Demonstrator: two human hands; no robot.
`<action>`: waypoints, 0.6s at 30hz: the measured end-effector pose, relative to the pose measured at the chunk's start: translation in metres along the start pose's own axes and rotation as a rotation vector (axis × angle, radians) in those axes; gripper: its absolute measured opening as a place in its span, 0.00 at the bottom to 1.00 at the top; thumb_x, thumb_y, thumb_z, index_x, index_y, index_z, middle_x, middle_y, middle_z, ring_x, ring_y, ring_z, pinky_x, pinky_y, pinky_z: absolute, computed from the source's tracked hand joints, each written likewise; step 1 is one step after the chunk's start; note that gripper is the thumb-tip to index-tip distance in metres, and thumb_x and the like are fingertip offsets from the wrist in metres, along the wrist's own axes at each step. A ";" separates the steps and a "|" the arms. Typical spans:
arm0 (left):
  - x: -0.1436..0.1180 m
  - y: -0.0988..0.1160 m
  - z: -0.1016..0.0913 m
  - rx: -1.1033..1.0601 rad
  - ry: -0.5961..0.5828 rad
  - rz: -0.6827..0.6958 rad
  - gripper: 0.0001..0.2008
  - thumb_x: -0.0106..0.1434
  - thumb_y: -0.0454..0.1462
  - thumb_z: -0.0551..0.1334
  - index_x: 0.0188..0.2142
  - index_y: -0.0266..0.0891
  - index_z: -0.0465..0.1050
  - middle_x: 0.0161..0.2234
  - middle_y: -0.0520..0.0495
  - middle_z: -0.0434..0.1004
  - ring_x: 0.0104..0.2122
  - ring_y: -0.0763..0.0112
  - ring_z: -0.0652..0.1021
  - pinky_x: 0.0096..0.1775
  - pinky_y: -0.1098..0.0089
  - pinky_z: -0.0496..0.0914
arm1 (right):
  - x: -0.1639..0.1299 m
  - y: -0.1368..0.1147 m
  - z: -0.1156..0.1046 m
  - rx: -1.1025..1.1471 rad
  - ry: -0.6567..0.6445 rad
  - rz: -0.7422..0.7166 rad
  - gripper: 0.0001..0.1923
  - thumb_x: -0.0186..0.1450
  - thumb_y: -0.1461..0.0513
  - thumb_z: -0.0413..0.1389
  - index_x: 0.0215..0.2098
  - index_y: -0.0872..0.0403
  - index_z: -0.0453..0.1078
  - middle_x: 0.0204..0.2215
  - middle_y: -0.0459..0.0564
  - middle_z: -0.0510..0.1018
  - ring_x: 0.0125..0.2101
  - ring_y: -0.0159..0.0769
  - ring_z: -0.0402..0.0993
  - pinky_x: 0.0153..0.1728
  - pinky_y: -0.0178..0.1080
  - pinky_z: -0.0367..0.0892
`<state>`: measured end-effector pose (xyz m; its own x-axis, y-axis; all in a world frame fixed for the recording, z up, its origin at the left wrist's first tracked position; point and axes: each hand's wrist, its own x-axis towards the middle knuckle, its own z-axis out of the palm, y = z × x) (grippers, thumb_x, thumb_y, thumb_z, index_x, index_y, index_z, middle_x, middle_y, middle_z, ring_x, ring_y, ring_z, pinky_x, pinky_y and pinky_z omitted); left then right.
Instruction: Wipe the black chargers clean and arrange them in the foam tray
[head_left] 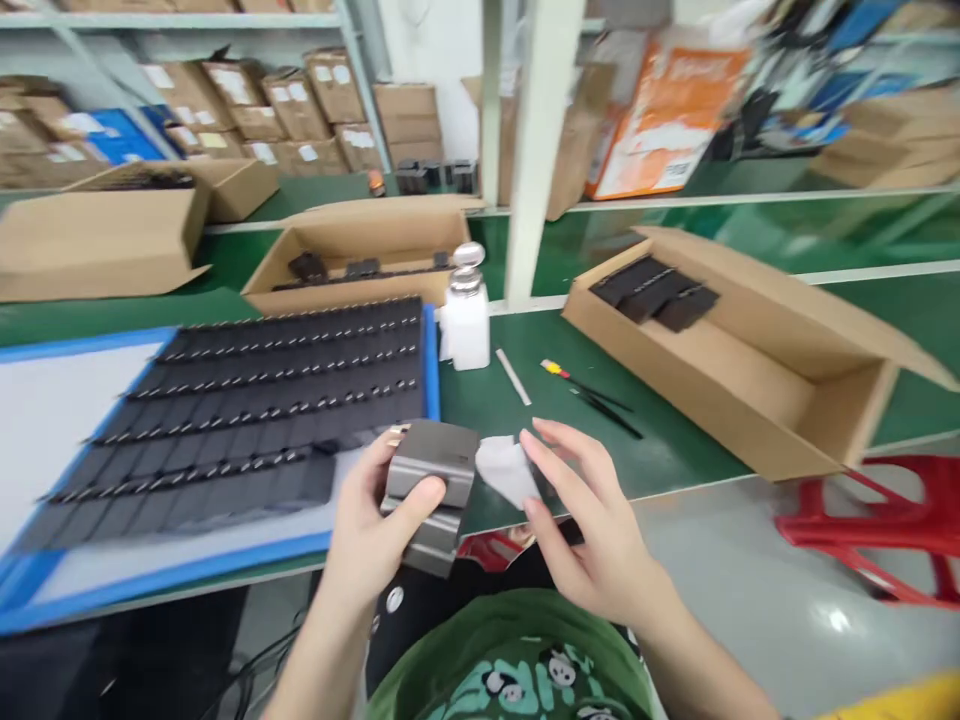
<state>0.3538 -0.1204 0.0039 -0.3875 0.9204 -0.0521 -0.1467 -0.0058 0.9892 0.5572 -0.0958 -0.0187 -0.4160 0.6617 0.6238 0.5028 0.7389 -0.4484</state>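
2+ blocks | L hand closed on them, thumb atop | R hand pinches cloth just R of blocks, contact unclear

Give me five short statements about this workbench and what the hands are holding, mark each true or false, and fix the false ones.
1. The left hand grips dark blocks. True.
2. The right hand is holding a bottle. False: its fingers hold a thin white piece.
3. The white bottle stands upright, beside the blue-edged tray. True.
4. The open box on the picture's right contains nothing. False: dark pieces lie at one end of it.
5. The red stool stands on top of the bench. False: it is on the floor.
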 end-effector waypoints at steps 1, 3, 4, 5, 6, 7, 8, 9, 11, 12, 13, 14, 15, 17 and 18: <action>0.004 0.010 0.007 0.142 -0.049 0.075 0.20 0.48 0.49 0.76 0.37 0.44 0.78 0.32 0.51 0.81 0.31 0.64 0.79 0.35 0.70 0.72 | -0.003 0.001 -0.012 0.027 0.080 0.036 0.33 0.67 0.70 0.53 0.69 0.54 0.56 0.62 0.62 0.64 0.61 0.48 0.65 0.56 0.52 0.72; 0.013 0.028 0.029 0.366 -0.178 0.194 0.21 0.47 0.50 0.75 0.37 0.44 0.78 0.32 0.49 0.81 0.30 0.61 0.79 0.35 0.68 0.72 | -0.014 0.007 -0.037 0.001 0.268 0.125 0.32 0.67 0.70 0.54 0.68 0.50 0.59 0.61 0.59 0.66 0.59 0.47 0.66 0.54 0.51 0.73; 0.019 0.036 0.045 0.449 -0.251 0.243 0.22 0.47 0.51 0.75 0.37 0.44 0.78 0.32 0.49 0.82 0.30 0.61 0.79 0.34 0.67 0.72 | -0.021 0.011 -0.050 -0.021 0.362 0.179 0.31 0.67 0.69 0.55 0.67 0.48 0.61 0.60 0.58 0.67 0.58 0.47 0.68 0.53 0.50 0.74; 0.025 0.043 0.064 0.516 -0.331 0.297 0.23 0.46 0.52 0.75 0.37 0.44 0.77 0.32 0.48 0.82 0.29 0.60 0.78 0.34 0.66 0.71 | -0.028 0.017 -0.063 -0.038 0.448 0.235 0.30 0.67 0.69 0.55 0.66 0.47 0.63 0.59 0.57 0.67 0.56 0.46 0.69 0.51 0.50 0.74; 0.032 0.049 0.087 0.569 -0.414 0.352 0.23 0.46 0.53 0.75 0.37 0.44 0.77 0.31 0.48 0.82 0.29 0.58 0.78 0.33 0.66 0.71 | -0.036 0.022 -0.075 -0.055 0.532 0.285 0.29 0.67 0.68 0.55 0.65 0.46 0.64 0.59 0.57 0.68 0.55 0.46 0.70 0.50 0.49 0.74; 0.039 0.053 0.113 0.621 -0.492 0.400 0.24 0.47 0.55 0.74 0.37 0.44 0.76 0.32 0.47 0.82 0.30 0.57 0.79 0.33 0.65 0.71 | -0.044 0.027 -0.086 -0.071 0.610 0.325 0.28 0.67 0.68 0.56 0.64 0.46 0.66 0.58 0.56 0.69 0.53 0.45 0.72 0.49 0.49 0.75; 0.046 0.057 0.143 0.667 -0.556 0.446 0.25 0.49 0.57 0.72 0.38 0.44 0.76 0.33 0.46 0.82 0.31 0.55 0.79 0.34 0.64 0.71 | -0.053 0.031 -0.096 -0.085 0.686 0.358 0.27 0.67 0.67 0.56 0.63 0.46 0.67 0.57 0.56 0.70 0.51 0.44 0.73 0.49 0.49 0.75; 0.055 0.058 0.176 0.724 -0.598 0.484 0.25 0.52 0.59 0.70 0.39 0.44 0.75 0.35 0.45 0.82 0.34 0.53 0.80 0.37 0.62 0.72 | -0.062 0.034 -0.105 -0.096 0.756 0.385 0.26 0.67 0.67 0.57 0.62 0.46 0.68 0.56 0.55 0.70 0.50 0.43 0.73 0.48 0.48 0.75; 0.072 0.057 0.244 0.851 -0.617 0.530 0.28 0.53 0.60 0.69 0.42 0.43 0.74 0.41 0.41 0.82 0.42 0.47 0.80 0.43 0.58 0.72 | -0.084 0.038 -0.117 -0.111 0.853 0.440 0.24 0.67 0.66 0.58 0.61 0.47 0.70 0.54 0.55 0.71 0.47 0.41 0.74 0.48 0.46 0.75; 0.080 0.053 0.276 0.881 -0.621 0.535 0.29 0.53 0.58 0.70 0.44 0.41 0.74 0.44 0.39 0.81 0.46 0.45 0.79 0.47 0.57 0.72 | -0.096 0.039 -0.122 -0.117 0.874 0.478 0.24 0.67 0.65 0.58 0.61 0.47 0.70 0.54 0.56 0.71 0.47 0.41 0.75 0.47 0.46 0.76; 0.087 0.048 0.306 0.910 -0.619 0.527 0.30 0.53 0.57 0.70 0.46 0.39 0.73 0.47 0.36 0.80 0.49 0.43 0.78 0.50 0.55 0.71 | -0.109 0.041 -0.126 -0.125 0.874 0.518 0.24 0.67 0.64 0.59 0.61 0.47 0.70 0.55 0.56 0.71 0.47 0.41 0.75 0.46 0.45 0.76; 0.094 0.042 0.332 0.939 -0.622 0.504 0.31 0.54 0.55 0.71 0.48 0.37 0.72 0.48 0.35 0.79 0.51 0.43 0.77 0.52 0.53 0.70 | -0.122 0.043 -0.130 -0.140 0.873 0.556 0.23 0.67 0.63 0.58 0.61 0.48 0.70 0.55 0.56 0.71 0.46 0.41 0.75 0.45 0.44 0.77; 0.099 0.035 0.353 0.964 -0.626 0.475 0.29 0.57 0.53 0.71 0.50 0.36 0.72 0.50 0.35 0.78 0.52 0.46 0.77 0.53 0.52 0.70 | -0.136 0.046 -0.133 -0.157 0.874 0.592 0.22 0.68 0.62 0.58 0.60 0.48 0.70 0.56 0.56 0.72 0.46 0.41 0.76 0.44 0.43 0.77; 0.107 0.018 0.381 0.994 -0.631 0.413 0.23 0.65 0.48 0.67 0.52 0.36 0.72 0.52 0.39 0.76 0.52 0.54 0.77 0.54 0.49 0.71 | -0.161 0.055 -0.140 -0.187 0.906 0.654 0.20 0.68 0.61 0.58 0.59 0.50 0.71 0.54 0.57 0.73 0.44 0.41 0.76 0.43 0.42 0.77; 0.110 0.009 0.388 0.994 -0.629 0.388 0.20 0.67 0.46 0.65 0.53 0.36 0.71 0.53 0.40 0.75 0.51 0.57 0.77 0.54 0.50 0.72 | -0.172 0.061 -0.143 -0.196 0.932 0.675 0.19 0.69 0.61 0.58 0.58 0.50 0.71 0.52 0.57 0.73 0.43 0.41 0.76 0.42 0.42 0.77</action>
<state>0.6630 0.1320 0.0608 0.2937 0.9533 0.0710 0.7409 -0.2739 0.6132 0.7677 -0.1823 -0.0616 0.6572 0.5030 0.5614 0.5514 0.1869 -0.8130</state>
